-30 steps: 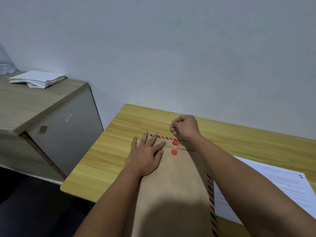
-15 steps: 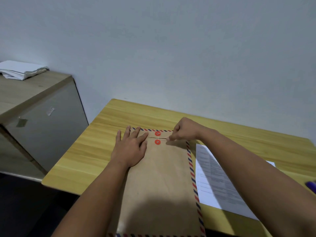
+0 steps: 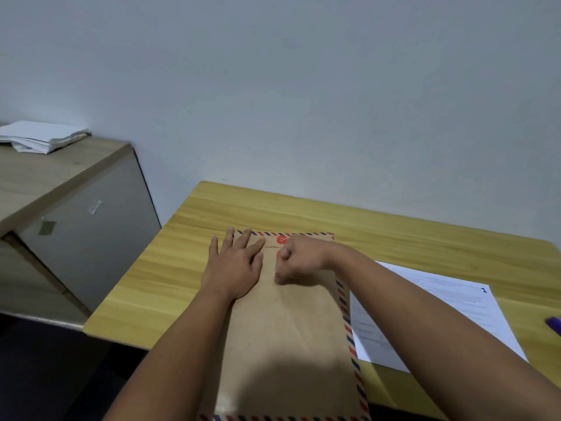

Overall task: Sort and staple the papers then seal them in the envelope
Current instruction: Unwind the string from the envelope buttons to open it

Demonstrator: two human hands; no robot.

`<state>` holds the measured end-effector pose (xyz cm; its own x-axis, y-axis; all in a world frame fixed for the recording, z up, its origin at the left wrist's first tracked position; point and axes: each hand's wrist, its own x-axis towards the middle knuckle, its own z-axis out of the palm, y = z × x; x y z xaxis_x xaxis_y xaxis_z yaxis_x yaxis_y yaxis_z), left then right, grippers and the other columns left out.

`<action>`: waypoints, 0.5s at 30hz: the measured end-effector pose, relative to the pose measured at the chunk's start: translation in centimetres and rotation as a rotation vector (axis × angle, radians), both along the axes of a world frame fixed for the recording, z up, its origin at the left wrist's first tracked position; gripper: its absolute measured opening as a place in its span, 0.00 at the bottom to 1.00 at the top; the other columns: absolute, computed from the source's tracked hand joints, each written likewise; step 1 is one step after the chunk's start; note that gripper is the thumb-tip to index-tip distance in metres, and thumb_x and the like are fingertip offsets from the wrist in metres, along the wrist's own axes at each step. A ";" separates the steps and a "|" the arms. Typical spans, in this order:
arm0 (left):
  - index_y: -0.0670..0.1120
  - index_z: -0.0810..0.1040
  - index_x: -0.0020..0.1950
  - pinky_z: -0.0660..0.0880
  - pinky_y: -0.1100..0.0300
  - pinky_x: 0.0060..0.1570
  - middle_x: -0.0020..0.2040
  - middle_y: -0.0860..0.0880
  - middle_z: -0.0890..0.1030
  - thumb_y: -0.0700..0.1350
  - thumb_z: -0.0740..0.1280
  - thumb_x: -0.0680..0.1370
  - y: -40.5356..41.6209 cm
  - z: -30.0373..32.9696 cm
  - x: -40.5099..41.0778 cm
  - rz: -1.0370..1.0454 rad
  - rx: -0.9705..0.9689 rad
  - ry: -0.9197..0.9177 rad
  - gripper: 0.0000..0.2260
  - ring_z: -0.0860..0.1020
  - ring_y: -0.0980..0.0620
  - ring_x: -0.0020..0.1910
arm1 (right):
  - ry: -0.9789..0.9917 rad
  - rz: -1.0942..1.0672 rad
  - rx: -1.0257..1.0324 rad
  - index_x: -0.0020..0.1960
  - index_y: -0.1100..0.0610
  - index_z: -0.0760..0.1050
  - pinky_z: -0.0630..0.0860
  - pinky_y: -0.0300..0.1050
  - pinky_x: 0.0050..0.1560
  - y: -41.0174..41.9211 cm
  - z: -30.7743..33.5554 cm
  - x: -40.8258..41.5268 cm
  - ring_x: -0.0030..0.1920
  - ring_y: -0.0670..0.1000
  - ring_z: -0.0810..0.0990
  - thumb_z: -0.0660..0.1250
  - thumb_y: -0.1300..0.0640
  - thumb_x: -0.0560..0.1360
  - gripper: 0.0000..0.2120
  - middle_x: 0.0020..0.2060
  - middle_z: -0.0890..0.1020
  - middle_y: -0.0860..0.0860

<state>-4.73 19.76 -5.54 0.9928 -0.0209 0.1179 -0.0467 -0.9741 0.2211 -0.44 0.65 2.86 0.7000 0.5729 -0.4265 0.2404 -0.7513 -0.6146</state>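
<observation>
A brown envelope [image 3: 291, 338] with a red-and-blue striped border lies lengthwise on the yellow wooden table [image 3: 170, 268], flap end away from me. Its upper red button [image 3: 281, 239] shows; the lower one is mostly hidden behind my right hand. My left hand [image 3: 235, 264] lies flat on the envelope's upper left, fingers spread. My right hand [image 3: 299, 258] is pinched just below the buttons; the thin closure string is too fine to make out in it. A printed white sheet [image 3: 449, 311] lies to the right, partly under the envelope's edge.
A grey cabinet [image 3: 79, 214] with a wooden top stands at the left, lower and apart from the table, with a stack of white papers [image 3: 39, 136] on it. A purple object [image 3: 554, 323] peeks in at the right edge. The wall is close behind the table.
My right hand has circled the red buttons, from above them, round their right side, to just below and left. My left hand stayed flat. The camera view shifted.
</observation>
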 end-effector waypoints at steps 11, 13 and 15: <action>0.60 0.64 0.78 0.46 0.38 0.79 0.83 0.52 0.57 0.58 0.52 0.84 0.1 -0.1 -0.2 -0.018 -0.069 -0.044 0.22 0.48 0.46 0.83 | -0.506 -0.244 -0.391 0.36 0.55 0.79 0.78 0.45 0.42 -6.6 3.8 6.0 0.42 0.54 0.83 0.73 0.54 0.72 0.09 0.39 0.84 0.53; 0.57 0.68 0.72 0.50 0.40 0.79 0.81 0.52 0.61 0.57 0.57 0.83 0.3 -0.2 -0.1 -0.020 -0.139 -0.114 0.18 0.50 0.47 0.83 | -0.601 -0.370 -0.256 0.37 0.54 0.78 0.82 0.48 0.46 -6.5 4.1 7.0 0.42 0.55 0.85 0.70 0.58 0.74 0.07 0.39 0.85 0.53; 0.54 0.71 0.61 0.53 0.42 0.78 0.79 0.51 0.66 0.55 0.62 0.81 0.3 -0.4 -0.1 -0.042 -0.169 -0.205 0.10 0.54 0.47 0.82 | -0.689 -0.428 -0.119 0.47 0.56 0.83 0.81 0.50 0.53 -6.0 3.6 7.6 0.50 0.57 0.86 0.67 0.60 0.77 0.06 0.47 0.87 0.55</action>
<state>-4.82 20.08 -5.93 0.9465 -0.0247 0.3219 -0.1471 -0.9205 0.3619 7.20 -5.39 6.46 0.9750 0.1746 0.1377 0.2124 -0.9147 -0.3438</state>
